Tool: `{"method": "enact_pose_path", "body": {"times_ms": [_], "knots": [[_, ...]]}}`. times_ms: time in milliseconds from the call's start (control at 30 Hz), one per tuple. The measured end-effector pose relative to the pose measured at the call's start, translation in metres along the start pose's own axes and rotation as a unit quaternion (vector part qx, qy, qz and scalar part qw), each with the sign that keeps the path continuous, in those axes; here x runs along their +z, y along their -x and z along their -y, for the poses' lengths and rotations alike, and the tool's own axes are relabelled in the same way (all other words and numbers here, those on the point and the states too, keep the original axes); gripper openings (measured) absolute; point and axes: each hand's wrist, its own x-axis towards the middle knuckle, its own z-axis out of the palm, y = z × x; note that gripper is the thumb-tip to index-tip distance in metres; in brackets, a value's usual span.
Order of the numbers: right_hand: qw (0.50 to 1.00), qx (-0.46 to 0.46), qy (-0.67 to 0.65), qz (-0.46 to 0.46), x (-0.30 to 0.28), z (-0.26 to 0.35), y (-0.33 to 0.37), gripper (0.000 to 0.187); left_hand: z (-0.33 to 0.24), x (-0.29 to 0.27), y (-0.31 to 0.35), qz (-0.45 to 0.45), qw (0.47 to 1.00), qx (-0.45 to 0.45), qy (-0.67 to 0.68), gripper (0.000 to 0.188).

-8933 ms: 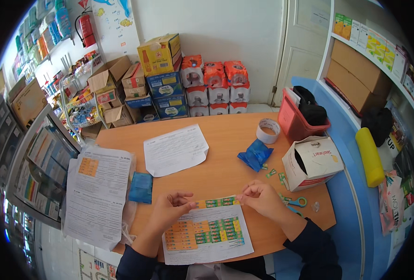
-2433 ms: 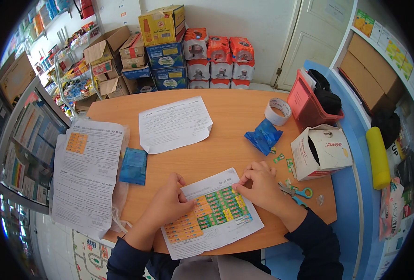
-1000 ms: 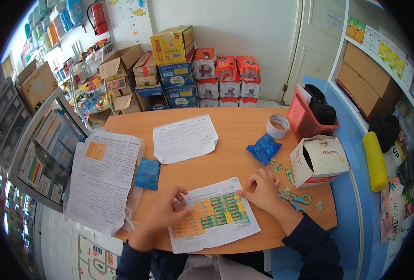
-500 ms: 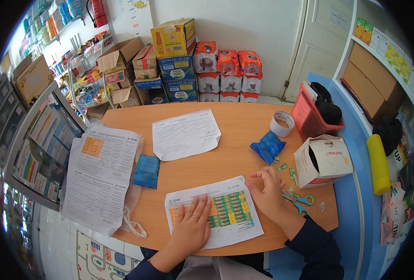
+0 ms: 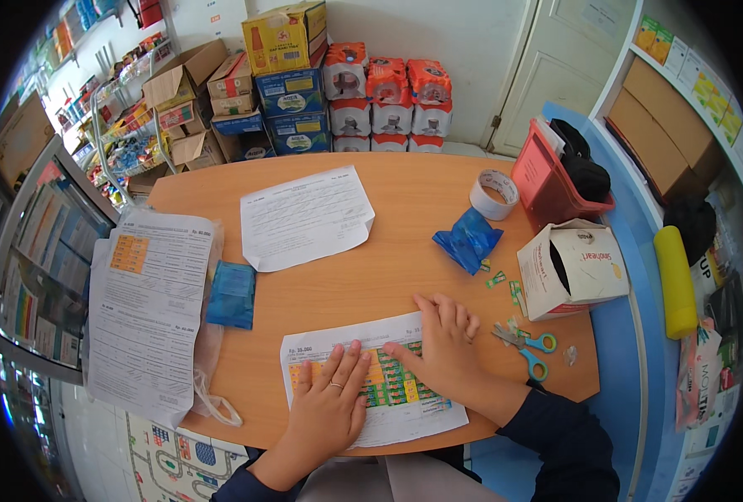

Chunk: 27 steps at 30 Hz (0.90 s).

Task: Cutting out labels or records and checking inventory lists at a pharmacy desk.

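A printed paper sheet [image 5: 405, 429] lies near the table's front edge, bearing rows of small green, yellow and orange stickers [image 5: 395, 390]. My left hand [image 5: 331, 408] rests flat on its left part, fingers spread, a ring on one finger. On the right part lies my right hand [image 5: 453, 356], its thumb reaching left over the green stickers and its other fingers slightly bent near the sheet's upper right edge. Nothing shows in either hand. Just right of it are turquoise-handled scissors [image 5: 532, 351], and small green sticker pieces [image 5: 496, 279] lie farther up.
A crumpled blue packet [image 5: 469, 241], a tape roll [image 5: 478, 202], a white carton [image 5: 589, 272] and a red basket [image 5: 532, 177] line the right side. Another printed sheet [image 5: 304, 230] lies at the back. Leftward are a flat blue packet [image 5: 231, 294] and papers on plastic [image 5: 147, 322].
My right hand has come down from above the sheet's right edge and moved left onto the stickers. My left hand stays on the sheet. The whole view has shifted slightly.
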Motion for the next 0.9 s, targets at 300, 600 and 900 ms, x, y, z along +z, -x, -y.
{"method": "enact_pose_path", "body": {"times_ms": [300, 600, 900], "knots": [[0.999, 0.006, 0.031, -0.031, -0.004, -0.014, 0.012, 0.054, 0.001, 0.000, 0.006, -0.023, 0.999, -0.020, -0.016, 0.057], [0.998, 0.018, 0.044, -0.045, -0.009, -0.031, 0.020, 0.043, 0.001, 0.000, 0.014, -0.051, 0.996, -0.073, -0.020, 0.065], [0.996, 0.033, -0.044, -0.077, -0.010, -0.043, 0.017, 0.032, -0.004, 0.001, 0.015, -0.087, 0.991, -0.101, -0.026, 0.070]]}}
